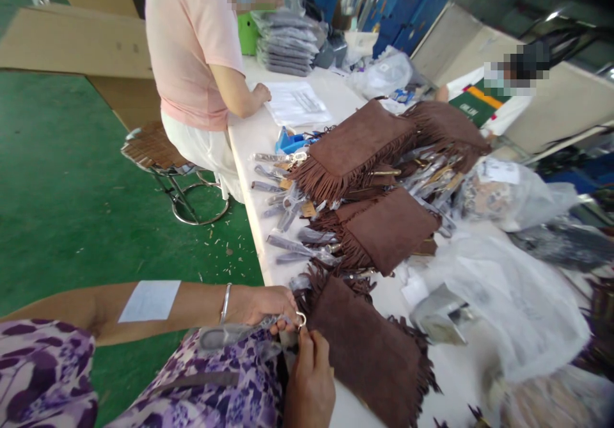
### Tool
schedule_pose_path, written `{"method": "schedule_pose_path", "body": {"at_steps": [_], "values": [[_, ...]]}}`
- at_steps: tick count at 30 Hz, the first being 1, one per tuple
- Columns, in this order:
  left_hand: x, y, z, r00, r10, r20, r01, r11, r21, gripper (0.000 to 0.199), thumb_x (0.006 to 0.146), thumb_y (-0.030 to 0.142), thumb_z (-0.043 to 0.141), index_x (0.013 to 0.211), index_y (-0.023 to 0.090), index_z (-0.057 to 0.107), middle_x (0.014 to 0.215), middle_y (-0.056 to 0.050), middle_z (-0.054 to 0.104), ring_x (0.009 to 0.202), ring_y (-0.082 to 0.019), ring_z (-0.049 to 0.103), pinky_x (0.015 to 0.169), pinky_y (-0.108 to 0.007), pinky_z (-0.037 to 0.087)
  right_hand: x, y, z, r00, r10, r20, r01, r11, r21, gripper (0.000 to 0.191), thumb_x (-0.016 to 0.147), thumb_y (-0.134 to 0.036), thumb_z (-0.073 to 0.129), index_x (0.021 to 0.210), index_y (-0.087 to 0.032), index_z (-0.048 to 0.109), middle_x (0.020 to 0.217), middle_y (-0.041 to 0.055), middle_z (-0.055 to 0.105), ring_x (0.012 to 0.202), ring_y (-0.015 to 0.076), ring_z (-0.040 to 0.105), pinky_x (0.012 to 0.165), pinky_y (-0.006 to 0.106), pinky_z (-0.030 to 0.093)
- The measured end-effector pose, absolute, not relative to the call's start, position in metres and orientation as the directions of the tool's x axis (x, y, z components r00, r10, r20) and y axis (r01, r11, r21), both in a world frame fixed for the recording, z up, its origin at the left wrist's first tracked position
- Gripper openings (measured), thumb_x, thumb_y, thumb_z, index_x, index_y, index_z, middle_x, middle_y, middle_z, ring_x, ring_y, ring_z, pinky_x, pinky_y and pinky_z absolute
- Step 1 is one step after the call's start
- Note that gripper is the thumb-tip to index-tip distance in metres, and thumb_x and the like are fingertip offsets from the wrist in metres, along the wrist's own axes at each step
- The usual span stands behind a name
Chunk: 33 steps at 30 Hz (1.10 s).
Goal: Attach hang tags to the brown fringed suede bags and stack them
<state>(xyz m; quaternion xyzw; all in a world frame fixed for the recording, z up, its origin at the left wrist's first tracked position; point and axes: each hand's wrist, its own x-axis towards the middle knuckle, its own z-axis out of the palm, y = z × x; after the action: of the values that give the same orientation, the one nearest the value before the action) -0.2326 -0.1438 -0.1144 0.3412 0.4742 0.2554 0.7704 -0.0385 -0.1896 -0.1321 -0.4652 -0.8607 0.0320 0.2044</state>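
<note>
Your hands: close together; your left hand point(277, 305) grips a plastic-wrapped strap point(221, 336), your right hand point(311, 373) pinches a metal hook point(302, 318).
Nearest bag: the brown fringed bag point(367, 345) lies just beyond your fingers.
Table edge: the white table point(245, 141) ends left of the bags.
Floor room: green floor point(105, 223) opens past that edge.
Far side: a co-worker in pink point(192, 38) leans there.

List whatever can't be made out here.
Head view, print on papers: too small.
Head view, label: print too blurred to read.
Head view, strap: partly hidden by the left hand.
Head view, right hand: its forearm is cut off by the bottom edge.
</note>
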Motion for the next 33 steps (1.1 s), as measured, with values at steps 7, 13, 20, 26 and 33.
{"method": "schedule_pose_path", "body": {"at_steps": [7, 13, 20, 26, 33], "values": [[-0.232, -0.144, -0.101, 0.410, 0.643, -0.647, -0.100, 0.737, 0.668, 0.016, 0.062, 0.028, 0.067, 0.060, 0.014, 0.059, 0.057, -0.004, 0.055, 0.047, -0.012, 0.042, 0.043, -0.024, 0.033, -0.041, -0.188, -0.124, -0.495, 0.800, 0.339, 0.812, 0.565, -0.147, 0.029, 0.100, -0.029, 0.039, 0.113, -0.023, 0.064, 0.110, 0.0140, 0.069, 0.084, 0.0238, 0.069, 0.064, 0.032, 0.051], [-0.237, -0.132, -0.088, 0.488, 0.678, -0.550, 0.062, 0.601, 0.797, 0.018, 0.074, 0.031, 0.060, 0.070, 0.014, 0.063, 0.059, -0.004, 0.058, 0.047, -0.013, 0.045, 0.045, -0.026, 0.038, -0.046, -0.172, -0.096, -0.447, 0.806, 0.389, 0.723, 0.581, -0.373, 0.024, 0.099, -0.033, 0.043, 0.100, -0.021, 0.064, 0.100, 0.0109, 0.068, 0.091, 0.0199, 0.067, 0.079, 0.029, 0.049], [-0.241, -0.117, -0.083, 0.421, 0.875, -0.239, 0.242, 0.146, 0.959, 0.007, 0.072, 0.017, 0.068, 0.078, 0.020, 0.066, 0.081, -0.007, 0.063, 0.084, -0.025, 0.059, 0.078, -0.035, 0.045, -0.024, -0.141, -0.083, -0.461, 0.884, 0.080, 0.562, 0.361, -0.744, 0.021, 0.092, -0.036, 0.051, 0.085, -0.021, 0.063, 0.083, 0.0026, 0.064, 0.074, 0.0157, 0.061, 0.068, 0.024, 0.048], [-0.226, -0.164, -0.089, 0.153, 0.939, 0.307, 0.655, -0.329, 0.681, 0.020, 0.094, 0.020, 0.047, 0.110, 0.018, 0.060, 0.116, -0.011, 0.058, 0.107, -0.023, 0.052, 0.094, -0.033, 0.038, -0.010, -0.128, -0.094, -0.445, 0.884, -0.145, 0.470, 0.092, -0.878, 0.026, 0.087, -0.044, 0.057, 0.086, -0.018, 0.065, 0.078, 0.0001, 0.063, 0.071, 0.0152, 0.058, 0.065, 0.023, 0.047], [-0.196, -0.179, -0.104, 0.074, 0.961, 0.267, 0.722, -0.237, 0.651, 0.021, 0.100, 0.031, 0.045, 0.097, 0.022, 0.063, 0.100, -0.003, 0.060, 0.093, -0.018, 0.053, 0.082, -0.032, 0.036, -0.008, -0.128, -0.103, -0.462, 0.863, -0.203, 0.427, 0.016, -0.904, 0.030, 0.085, -0.047, 0.059, 0.085, -0.018, 0.066, 0.079, 0.0012, 0.064, 0.073, 0.0158, 0.057, 0.067, 0.024, 0.048]]}}
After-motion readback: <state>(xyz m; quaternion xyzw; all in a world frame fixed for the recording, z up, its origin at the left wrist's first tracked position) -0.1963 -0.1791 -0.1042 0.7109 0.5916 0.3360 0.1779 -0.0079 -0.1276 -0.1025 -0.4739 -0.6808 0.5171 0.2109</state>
